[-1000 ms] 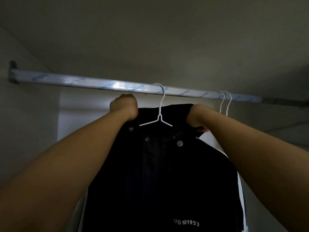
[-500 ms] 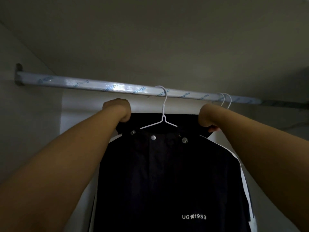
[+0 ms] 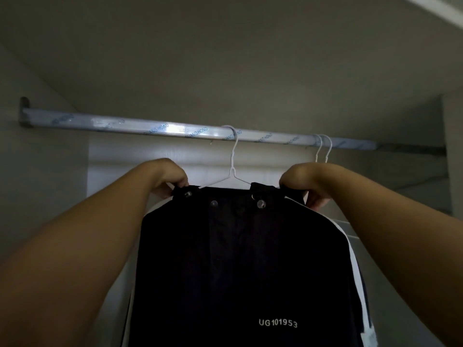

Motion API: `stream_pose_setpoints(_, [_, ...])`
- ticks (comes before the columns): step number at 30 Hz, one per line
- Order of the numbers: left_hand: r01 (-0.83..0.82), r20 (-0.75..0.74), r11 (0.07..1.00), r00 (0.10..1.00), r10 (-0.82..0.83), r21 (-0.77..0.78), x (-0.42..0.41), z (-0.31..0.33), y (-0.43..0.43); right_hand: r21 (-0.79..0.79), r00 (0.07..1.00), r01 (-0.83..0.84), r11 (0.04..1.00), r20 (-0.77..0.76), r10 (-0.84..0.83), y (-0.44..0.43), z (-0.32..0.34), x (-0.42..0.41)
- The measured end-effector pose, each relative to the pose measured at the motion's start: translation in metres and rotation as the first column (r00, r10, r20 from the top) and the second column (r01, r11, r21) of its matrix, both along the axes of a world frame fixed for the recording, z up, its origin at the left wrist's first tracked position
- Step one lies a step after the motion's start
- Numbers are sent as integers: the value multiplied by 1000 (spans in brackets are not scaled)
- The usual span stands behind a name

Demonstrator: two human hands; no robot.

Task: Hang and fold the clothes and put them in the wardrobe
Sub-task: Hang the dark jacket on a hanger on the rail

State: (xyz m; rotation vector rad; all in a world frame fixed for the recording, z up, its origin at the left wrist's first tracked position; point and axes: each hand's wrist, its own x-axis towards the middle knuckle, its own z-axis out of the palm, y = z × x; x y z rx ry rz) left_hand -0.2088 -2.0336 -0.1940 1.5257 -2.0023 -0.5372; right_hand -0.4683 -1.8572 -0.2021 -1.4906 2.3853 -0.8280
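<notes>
A black jacket with snap buttons and white lettering hangs on a white wire hanger hooked over the wardrobe rail. My left hand pinches the left end of the jacket's collar. At the right end of the collar, my right hand grips the fabric. Both hands sit just below the rail, one on each side of the hanger's neck. White stripes run down the jacket's shoulders.
Two more white hanger hooks hang on the rail to the right, with other garments partly hidden behind the jacket. The wardrobe's left wall and its top panel close in the dim space.
Both hands have spread apart and pulled the collar flat and down, so the hanger's shoulders show above it. The jacket hangs straighter on the rail.
</notes>
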Motion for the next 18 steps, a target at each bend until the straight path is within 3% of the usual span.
stream_pose_setpoints(2, [49,81,999,995,-50,16,2,-4,9,9,1000,-20,1000,0,20,7,-5,0])
stream_pose_setpoints(4, [91,84,996,992,-91,3,0,-4,19,-61,992,-2,998,-127,-6,11,-8,2])
stream_pose_setpoints(7, [177,-11,970,983,-182,-165,-11,1,39,-193,926,-5,981,-371,-69,21,-16,14])
stream_pose_setpoints(10, [294,-184,922,921,-343,-251,-30,0,62,-256,889,-80,963,-455,-48,31,-32,25])
stream_pose_setpoints(12, [336,-220,881,881,-419,-333,-42,-6,79,-274,852,-131,953,-522,-33,38,-46,32])
stream_pose_setpoints(15, [305,-149,835,900,-410,-459,-52,-21,98,-335,825,-170,927,-562,-52,46,-64,50])
stream_pose_setpoints(18, [182,-179,839,933,-312,-512,-43,-28,109,-384,814,-225,896,-579,-43,54,-71,74])
